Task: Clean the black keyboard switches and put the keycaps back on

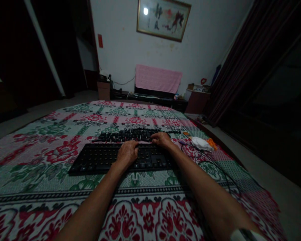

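A black keyboard (97, 159) with its keycaps off lies across the patterned bedspread; rows of bare key posts show. Behind its far edge, loose black keycaps (117, 135) are spread in a long heap. My left hand (127, 154) is over the middle of the keyboard, fingers curled together near its far edge. Whatever the left fingers hold, if anything, is hidden. Further right, my right hand (162, 139) reaches past the keyboard to the right part of the heap. Its fingertips are bent in among the keycaps, and what lies between them is too small and dark to make out.
A white crumpled cloth (202, 144) and an orange item (212, 144) lie right of the keyboard, beside a dark cable (223, 170). Beyond the bed stand a low cabinet and a screen under a pink towel (158, 78). A dark curtain (230, 67) hangs at right.
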Demonstrator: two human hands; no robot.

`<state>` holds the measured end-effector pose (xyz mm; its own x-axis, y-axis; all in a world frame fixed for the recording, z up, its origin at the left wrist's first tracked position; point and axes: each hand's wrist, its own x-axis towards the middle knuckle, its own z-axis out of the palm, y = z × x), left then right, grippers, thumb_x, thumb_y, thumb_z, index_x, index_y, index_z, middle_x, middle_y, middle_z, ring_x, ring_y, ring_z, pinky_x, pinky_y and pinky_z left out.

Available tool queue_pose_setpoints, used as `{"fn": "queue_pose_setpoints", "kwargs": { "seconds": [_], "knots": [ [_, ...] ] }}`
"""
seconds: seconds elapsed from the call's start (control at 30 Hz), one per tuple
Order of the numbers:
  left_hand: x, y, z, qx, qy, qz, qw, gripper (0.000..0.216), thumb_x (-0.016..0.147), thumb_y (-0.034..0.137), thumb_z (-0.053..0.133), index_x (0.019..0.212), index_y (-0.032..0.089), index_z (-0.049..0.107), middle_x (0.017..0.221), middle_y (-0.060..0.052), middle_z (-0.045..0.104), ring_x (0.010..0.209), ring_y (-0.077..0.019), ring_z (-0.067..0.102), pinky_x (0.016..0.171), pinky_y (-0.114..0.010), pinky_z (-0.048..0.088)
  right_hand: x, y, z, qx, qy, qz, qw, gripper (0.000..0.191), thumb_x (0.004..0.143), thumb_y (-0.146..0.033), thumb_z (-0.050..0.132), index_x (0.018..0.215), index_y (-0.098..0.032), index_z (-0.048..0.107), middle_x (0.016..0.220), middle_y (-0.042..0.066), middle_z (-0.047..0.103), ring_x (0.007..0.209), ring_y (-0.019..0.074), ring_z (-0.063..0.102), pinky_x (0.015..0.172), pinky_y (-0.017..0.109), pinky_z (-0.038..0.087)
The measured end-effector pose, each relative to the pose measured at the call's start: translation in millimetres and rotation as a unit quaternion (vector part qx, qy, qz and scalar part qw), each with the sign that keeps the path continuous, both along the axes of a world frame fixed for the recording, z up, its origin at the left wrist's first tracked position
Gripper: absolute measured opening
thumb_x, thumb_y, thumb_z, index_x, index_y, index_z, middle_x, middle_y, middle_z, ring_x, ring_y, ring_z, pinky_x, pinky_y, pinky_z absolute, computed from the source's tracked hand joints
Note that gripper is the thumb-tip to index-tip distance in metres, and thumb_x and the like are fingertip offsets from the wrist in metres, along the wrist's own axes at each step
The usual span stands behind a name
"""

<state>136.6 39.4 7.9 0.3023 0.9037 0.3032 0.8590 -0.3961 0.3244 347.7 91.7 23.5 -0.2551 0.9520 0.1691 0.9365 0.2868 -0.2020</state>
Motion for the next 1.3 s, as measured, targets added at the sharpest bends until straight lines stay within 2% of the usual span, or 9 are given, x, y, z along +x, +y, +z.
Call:
{"fn": "queue_pose_setpoints", "kwargs": {
  "seconds": [0.33,0.57,0.83,1.0,1.13,1.2,1.3],
  "knots": [
    [0,1,-0.5,0.002,-0.001,0.001,1.000,0.033,0.079,0.021,0.045,0.108,0.019,0.059,0.109,-0.005,0.061,0.105,-0.0189,0.052,0.096,-0.030,0.038,-5,6,2.3,-0.026,-0.022,-0.015,0.999,0.028,0.072,-0.030,0.058,0.099,-0.028,0.066,0.092,-0.002,0.069,0.088,0.0159,0.061,0.073,0.021,0.042],
    [0,2,-2.1,0.002,-0.012,-0.006,1.000,0.032,0.078,0.020,0.046,0.107,0.019,0.059,0.108,-0.006,0.061,0.105,-0.0197,0.052,0.096,-0.031,0.038,-4,12,-0.3,-0.038,-0.008,-0.019,0.999,0.029,0.067,-0.032,0.063,0.096,-0.025,0.066,0.086,-0.001,0.069,0.080,0.0155,0.061,0.068,0.021,0.042],
    [0,2,-3.1,-0.009,-0.020,-0.002,1.000,0.032,0.078,0.021,0.047,0.108,0.019,0.058,0.109,-0.006,0.061,0.106,-0.0187,0.051,0.096,-0.030,0.037,-1,13,-3.2,-0.036,0.008,-0.005,0.999,0.021,0.068,-0.029,0.060,0.086,-0.020,0.067,0.078,0.001,0.068,0.072,0.0140,0.060,0.060,0.020,0.039],
    [1,1,-0.1,-0.003,-0.006,0.000,1.000,0.032,0.079,0.022,0.046,0.108,0.019,0.059,0.109,-0.005,0.061,0.105,-0.0187,0.052,0.095,-0.029,0.038,2,0,0.9,0.015,0.064,-0.008,0.998,0.023,0.069,-0.029,0.058,0.088,-0.017,0.065,0.077,0.002,0.067,0.069,0.0129,0.058,0.060,0.020,0.037],
    [1,0,1.1,-0.010,-0.003,0.004,1.000,0.032,0.079,0.022,0.046,0.108,0.020,0.059,0.110,-0.005,0.061,0.106,-0.0192,0.051,0.095,-0.030,0.038,8,-19,11.9,0.035,0.113,0.001,0.993,0.023,0.070,-0.026,0.056,0.088,-0.016,0.064,0.073,0.001,0.064,0.064,0.0109,0.056,0.060,0.020,0.037],
    [0,-1,1.2,-0.009,-0.003,0.004,1.000,0.033,0.078,0.021,0.046,0.109,0.019,0.059,0.111,-0.005,0.060,0.106,-0.0197,0.051,0.096,-0.031,0.038,12,-31,18.1,0.024,0.130,0.027,0.991,0.021,0.069,-0.024,0.056,0.087,-0.015,0.064,0.071,0.000,0.063,0.063,0.0101,0.054,0.059,0.019,0.037],
    [0,-1,0.9,-0.009,0.000,-0.002,1.000,0.033,0.079,0.021,0.045,0.109,0.020,0.058,0.111,-0.005,0.060,0.106,-0.0195,0.052,0.096,-0.031,0.038,20,-49,25.3,-0.050,0.152,0.074,0.984,0.020,0.069,-0.026,0.056,0.085,-0.015,0.062,0.066,-0.002,0.058,0.059,0.0090,0.051,0.054,0.018,0.035]
  ]
}}
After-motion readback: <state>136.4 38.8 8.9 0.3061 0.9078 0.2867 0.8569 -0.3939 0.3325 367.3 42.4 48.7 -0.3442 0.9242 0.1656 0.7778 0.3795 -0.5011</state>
